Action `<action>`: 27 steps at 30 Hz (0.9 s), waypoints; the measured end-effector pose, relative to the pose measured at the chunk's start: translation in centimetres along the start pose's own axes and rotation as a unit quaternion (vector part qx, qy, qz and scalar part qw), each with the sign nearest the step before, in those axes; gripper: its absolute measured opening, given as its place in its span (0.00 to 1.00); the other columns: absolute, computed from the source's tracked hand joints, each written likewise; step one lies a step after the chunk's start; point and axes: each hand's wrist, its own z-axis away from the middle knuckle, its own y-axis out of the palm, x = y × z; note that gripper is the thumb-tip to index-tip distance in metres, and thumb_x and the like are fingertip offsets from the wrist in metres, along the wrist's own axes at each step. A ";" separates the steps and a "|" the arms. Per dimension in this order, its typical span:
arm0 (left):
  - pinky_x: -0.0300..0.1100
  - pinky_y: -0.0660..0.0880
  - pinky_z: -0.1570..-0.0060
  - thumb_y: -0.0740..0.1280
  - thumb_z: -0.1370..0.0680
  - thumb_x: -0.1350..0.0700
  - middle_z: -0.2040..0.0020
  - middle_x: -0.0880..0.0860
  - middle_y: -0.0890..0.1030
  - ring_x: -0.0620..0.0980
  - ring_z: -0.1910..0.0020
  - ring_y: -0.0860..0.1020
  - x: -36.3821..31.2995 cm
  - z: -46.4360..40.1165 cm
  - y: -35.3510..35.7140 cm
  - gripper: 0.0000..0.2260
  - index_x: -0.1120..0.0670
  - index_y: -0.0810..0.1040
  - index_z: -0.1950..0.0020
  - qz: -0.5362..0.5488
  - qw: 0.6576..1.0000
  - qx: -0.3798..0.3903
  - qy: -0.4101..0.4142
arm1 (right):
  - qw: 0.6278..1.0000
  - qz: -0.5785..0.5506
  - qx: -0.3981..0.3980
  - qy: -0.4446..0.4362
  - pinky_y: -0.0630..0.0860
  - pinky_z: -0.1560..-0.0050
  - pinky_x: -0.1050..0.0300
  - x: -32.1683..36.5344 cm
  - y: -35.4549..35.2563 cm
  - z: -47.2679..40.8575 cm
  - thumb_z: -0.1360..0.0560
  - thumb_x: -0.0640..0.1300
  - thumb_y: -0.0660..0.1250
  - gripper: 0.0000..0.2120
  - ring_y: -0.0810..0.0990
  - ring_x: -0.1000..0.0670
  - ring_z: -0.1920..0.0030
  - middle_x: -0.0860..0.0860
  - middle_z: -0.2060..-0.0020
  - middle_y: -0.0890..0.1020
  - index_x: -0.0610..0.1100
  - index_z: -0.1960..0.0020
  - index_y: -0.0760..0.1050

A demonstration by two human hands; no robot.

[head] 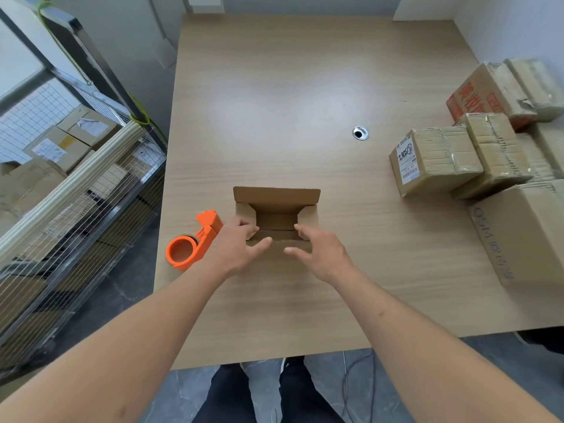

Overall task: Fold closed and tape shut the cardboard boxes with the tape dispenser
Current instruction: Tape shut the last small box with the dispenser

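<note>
Head-camera view looked down on a small brown cardboard mailer box [276,216] that sat open on the light wood-grain table [305,87], its lid flap standing up on the far side and two side flaps angled inward over a shadowed, bare interior. The left hand [236,250] rested at the box's near left corner, fingers loosely spread with the tips on the left flap and front wall, gripping nothing firmly. The right hand [317,251] hovered at the near right corner, fingers straight and relaxed, the fingertips close to the right flap; whether they touched it could not be told. Just left of the left hand lay the orange plastic tape dispenser [193,242], on its side near the table edge, its round hub toward the person. Well to the right of the right hand stood a cluster of taped brown cardboard parcels [436,161], one bearing a white shipping label. Beyond the hands, a round metal cable grommet [360,132] sat in the tabletop. Left of the table stood a wire-mesh cart [76,178] holding more cartons.
</note>
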 end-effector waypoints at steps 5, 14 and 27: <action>0.47 0.73 0.39 0.71 0.20 0.48 0.39 0.55 0.76 0.53 0.40 0.76 -0.6 0.0 -0.4 0.26 0.54 0.69 0.26 0.014 0.996 -0.086 -0.003 | 0.996 -0.021 -0.076 0.030 0.78 0.39 0.49 0.0 -0.6 -0.8 0.19 0.43 0.69 0.26 0.81 0.45 0.40 0.48 0.42 0.83 0.54 0.24 0.67; 0.48 0.77 0.47 0.76 0.24 0.55 0.28 0.55 0.62 0.54 0.48 0.76 -2.3 -2.5 -1.3 0.49 0.37 0.42 0.18 -0.037 0.993 -0.099 -0.058 | 0.989 -0.021 -0.123 0.079 0.77 0.51 0.50 0.2 -0.5 -3.1 0.26 0.44 0.77 0.53 0.75 0.48 0.50 0.50 0.41 0.65 0.66 0.20 0.43; 0.44 0.63 0.36 0.73 0.27 0.63 0.34 0.58 0.62 0.62 0.36 0.67 -3.2 -3.6 -0.3 0.16 0.50 0.78 0.43 -0.016 0.982 -0.147 -0.121 | 0.988 0.055 -0.115 0.085 0.75 0.53 0.51 0.1 -1.1 -3.9 0.28 0.52 0.78 0.25 0.69 0.45 0.38 0.52 0.33 0.66 0.52 0.40 0.67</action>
